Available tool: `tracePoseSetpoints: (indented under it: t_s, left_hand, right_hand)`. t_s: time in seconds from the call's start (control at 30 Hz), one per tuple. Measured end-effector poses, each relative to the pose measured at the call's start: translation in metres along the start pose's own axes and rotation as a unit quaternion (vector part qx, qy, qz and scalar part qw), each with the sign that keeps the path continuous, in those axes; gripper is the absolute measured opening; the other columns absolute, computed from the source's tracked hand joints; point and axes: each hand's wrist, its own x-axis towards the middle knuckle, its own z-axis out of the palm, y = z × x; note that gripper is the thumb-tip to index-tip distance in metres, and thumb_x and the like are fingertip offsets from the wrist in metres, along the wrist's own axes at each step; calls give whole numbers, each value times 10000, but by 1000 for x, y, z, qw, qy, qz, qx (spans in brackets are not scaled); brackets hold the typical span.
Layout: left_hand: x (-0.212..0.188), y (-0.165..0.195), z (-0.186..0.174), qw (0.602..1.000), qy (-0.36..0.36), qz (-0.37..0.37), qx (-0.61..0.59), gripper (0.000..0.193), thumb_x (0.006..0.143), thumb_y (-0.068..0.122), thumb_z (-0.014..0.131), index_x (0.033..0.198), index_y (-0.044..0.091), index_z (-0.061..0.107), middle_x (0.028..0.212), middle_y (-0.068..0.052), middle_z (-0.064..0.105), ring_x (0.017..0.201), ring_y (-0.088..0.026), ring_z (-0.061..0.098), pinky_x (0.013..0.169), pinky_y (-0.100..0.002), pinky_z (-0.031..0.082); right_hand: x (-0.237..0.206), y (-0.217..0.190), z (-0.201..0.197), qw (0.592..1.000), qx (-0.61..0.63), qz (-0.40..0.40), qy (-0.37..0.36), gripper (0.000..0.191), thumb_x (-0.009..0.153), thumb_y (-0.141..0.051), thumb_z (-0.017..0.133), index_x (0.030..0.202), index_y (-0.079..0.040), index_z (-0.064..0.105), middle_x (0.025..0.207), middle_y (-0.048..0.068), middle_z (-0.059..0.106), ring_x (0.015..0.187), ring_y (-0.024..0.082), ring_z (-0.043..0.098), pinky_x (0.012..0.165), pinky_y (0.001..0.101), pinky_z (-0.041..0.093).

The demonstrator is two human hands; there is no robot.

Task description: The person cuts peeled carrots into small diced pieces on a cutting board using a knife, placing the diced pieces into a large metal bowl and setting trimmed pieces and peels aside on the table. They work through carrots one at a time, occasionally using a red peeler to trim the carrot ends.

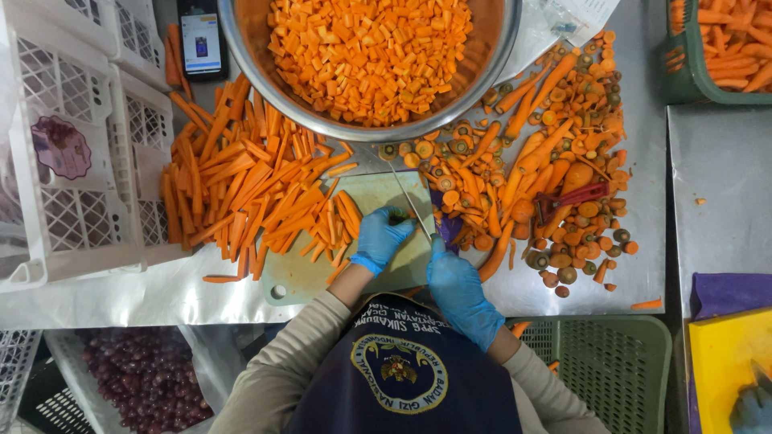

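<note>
My right hand [461, 291], in a blue glove, grips the purple handle of a knife [412, 201] whose thin blade runs up over the pale green cutting board [310, 273]. My left hand [379, 239], also gloved in blue, rests curled on the board beside the blade, next to a few carrot sticks [342, 217]. I cannot tell whether it holds a piece. A big pile of carrot sticks [241, 193] covers the board's left side and the table. Above the board stands a steel bowl [241, 48] full of diced carrot [370, 52].
Carrot tops, ends and whole carrots [555, 169] with a red peeler [571, 197] lie at right. White crates [72, 145] stand at left, a phone [201, 36] behind them, green baskets [683, 72] top right and below. Another person's gloved hand [752, 406] is at a yellow board.
</note>
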Motion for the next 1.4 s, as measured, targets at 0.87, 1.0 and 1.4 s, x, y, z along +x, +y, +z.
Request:
tracePoseSetpoints:
  t_s: [0.87,1.0,1.4]
  left_hand:
    - [2,-4,-2,1000,-1,1,-25,338,812,230,818,1024,-25,755,865,-171,780,771,-220,769,724,-328,593]
    - [-3,-1,0,1000,-5,12,-8,353,824,245,821,1062,-2,736,940,-161,781,843,-245,782,775,-354,607]
    - [6,-35,-3,970,-12,154,190,351,950,267,737,1265,137,656,1173,-98,694,1045,-336,698,863,-435,567]
  right_hand:
    - [25,23,102,997,-73,13,29,485,818,-81,625,1250,139,615,618,80,543,510,238,576,469,388,476]
    - [39,24,125,994,-18,100,-48,332,850,-94,615,1107,111,668,585,85,565,463,238,583,408,388,463]
    - [38,40,118,972,143,177,-62,230,932,-200,604,1037,0,646,697,221,658,601,393,646,537,546,494]
